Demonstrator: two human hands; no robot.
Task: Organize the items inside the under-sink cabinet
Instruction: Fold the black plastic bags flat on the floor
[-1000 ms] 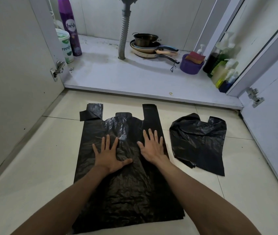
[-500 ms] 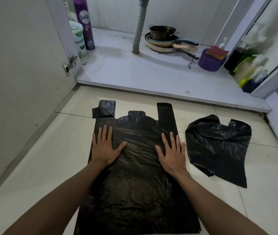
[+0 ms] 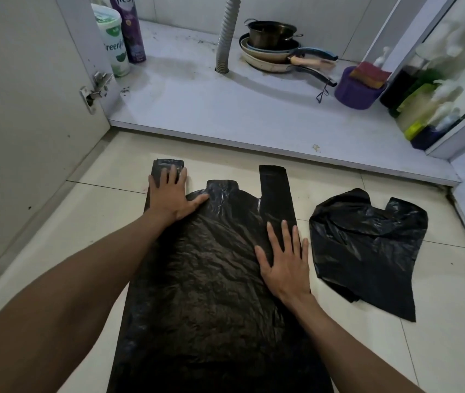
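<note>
A large black plastic bag (image 3: 211, 279) lies spread flat on the tiled floor in front of the open cabinet. My left hand (image 3: 170, 195) presses flat on its folded-over left handle, fingers straight. My right hand (image 3: 285, 259) rests flat on the bag's right edge, below the upright right handle strip. A second black bag (image 3: 367, 245), crumpled and loosely folded, lies on the floor to the right, apart from both hands.
On the cabinet floor (image 3: 225, 109) stand a purple spray can (image 3: 130, 32) and white tub (image 3: 113, 41) at left, a drain hose (image 3: 225, 38), stacked pans (image 3: 273, 49), a purple bowl with sponges (image 3: 359, 86) and bottles (image 3: 424, 103) at right. Open doors flank both sides.
My left hand slid forward up the bag onto the folded left handle. My right hand stayed flat near the bag's right edge. The view moved closer to the cabinet.
</note>
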